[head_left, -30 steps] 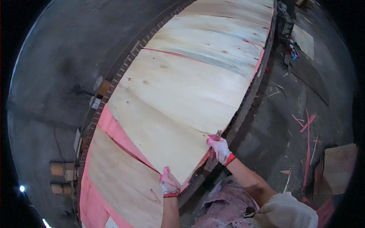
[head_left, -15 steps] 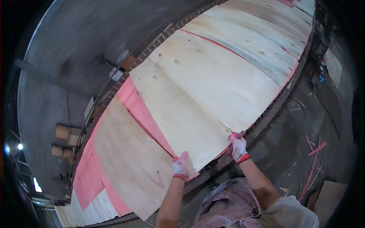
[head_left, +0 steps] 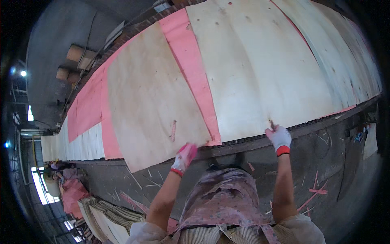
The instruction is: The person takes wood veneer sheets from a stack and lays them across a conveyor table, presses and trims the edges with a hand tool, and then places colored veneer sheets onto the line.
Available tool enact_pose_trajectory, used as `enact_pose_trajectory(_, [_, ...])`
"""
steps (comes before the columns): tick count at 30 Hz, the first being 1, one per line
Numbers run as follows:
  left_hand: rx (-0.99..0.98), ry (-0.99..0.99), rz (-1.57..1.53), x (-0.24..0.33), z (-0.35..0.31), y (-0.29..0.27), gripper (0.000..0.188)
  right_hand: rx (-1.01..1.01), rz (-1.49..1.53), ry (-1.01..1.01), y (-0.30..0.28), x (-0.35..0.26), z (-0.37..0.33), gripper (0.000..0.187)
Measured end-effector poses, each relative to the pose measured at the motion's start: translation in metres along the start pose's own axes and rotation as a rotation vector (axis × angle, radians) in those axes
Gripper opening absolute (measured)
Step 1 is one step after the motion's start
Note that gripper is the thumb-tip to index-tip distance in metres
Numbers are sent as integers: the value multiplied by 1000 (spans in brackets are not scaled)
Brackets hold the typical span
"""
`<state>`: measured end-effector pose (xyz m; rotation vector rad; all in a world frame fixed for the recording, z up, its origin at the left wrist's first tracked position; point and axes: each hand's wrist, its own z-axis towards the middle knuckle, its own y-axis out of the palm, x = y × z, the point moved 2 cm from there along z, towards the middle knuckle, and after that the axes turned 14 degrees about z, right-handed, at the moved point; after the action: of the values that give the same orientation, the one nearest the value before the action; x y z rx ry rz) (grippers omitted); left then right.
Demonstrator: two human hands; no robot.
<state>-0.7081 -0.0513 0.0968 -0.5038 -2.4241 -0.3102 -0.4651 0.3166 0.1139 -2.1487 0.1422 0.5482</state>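
Observation:
Both my hands wear white gloves with pink fingers and red cuffs. My left hand [head_left: 185,157] is beside the front edge of a tan wood veneer sheet [head_left: 150,93]; it looks open, its fingers slightly blurred. At the front edge of a paler, wider veneer sheet [head_left: 252,81], my right hand [head_left: 279,138] is closed, with a small brown scrap [head_left: 271,123] at its fingertips. Between the two sheets shows a strip of pink-coated surface [head_left: 189,57]. A thin pinkish sliver [head_left: 174,131] lies on the tan sheet, whose near corner overhangs the edge.
More pink sheet [head_left: 85,110] and white veneer [head_left: 89,142] continue to the left. Lower left, layered sheets [head_left: 109,219] stand stacked near a person in red clothing [head_left: 73,195]. Pink and pale offcuts [head_left: 319,190] litter the floor.
The view has turned, bringing the left end of the long surface and the stack into sight. My left hand has moved off the pale sheet to the tan sheet's edge.

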Motion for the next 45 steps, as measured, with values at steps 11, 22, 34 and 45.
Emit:
enact_pose_trajectory(11, [399,-158,-345,-91,-26,-272,16,-296,202,-365,217,-225,-58,58])
enact_pose_trajectory(22, [325,-139,-476,-74,-12,-351,53,-722,866,-293,129,-300,-128,28])
enact_pose_trajectory(34, [149,130,-378,19,15,-286,23,-308,1160,-24,159,-188,-53,14])
enact_pose_trajectory(45, [212,63,-175,19,26,-295,16,-253,905,-22,201,-151,11,19])
